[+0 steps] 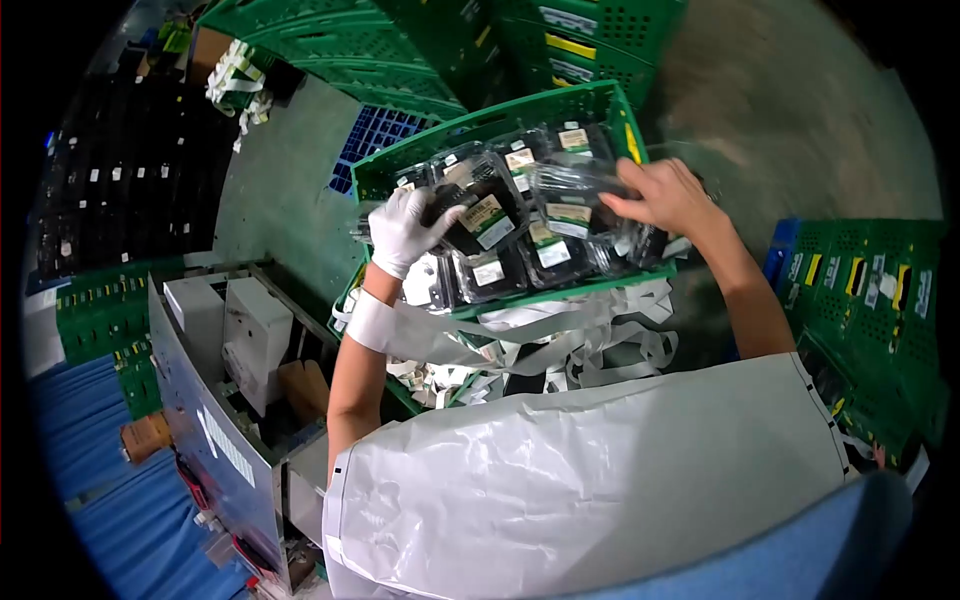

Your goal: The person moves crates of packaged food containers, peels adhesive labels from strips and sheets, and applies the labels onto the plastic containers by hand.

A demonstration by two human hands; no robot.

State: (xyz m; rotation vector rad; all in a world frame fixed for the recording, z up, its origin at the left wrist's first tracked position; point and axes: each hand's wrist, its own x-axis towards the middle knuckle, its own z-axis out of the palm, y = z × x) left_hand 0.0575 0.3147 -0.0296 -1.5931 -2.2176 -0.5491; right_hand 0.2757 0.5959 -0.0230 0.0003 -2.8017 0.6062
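Note:
In the head view, my left hand (408, 228), in a white glove, is closed on the edge of a see-through plastic punnet (488, 215) with dark contents and a label. My bare right hand (668, 195) grips the right end of another see-through punnet (570, 190), slightly blurred. Both punnets are over a green plastic crate (600, 287) that holds several more labelled punnets (490, 272). What the dark contents are, I cannot make out. A white band wraps my left wrist.
White backing strips (610, 345) lie tangled below the crate. Stacked green crates (860, 290) stand right and at the back. A metal-sided machine (220, 440) is on the left, dark stacked crates (120, 170) beyond. A white apron (580, 470) covers my front.

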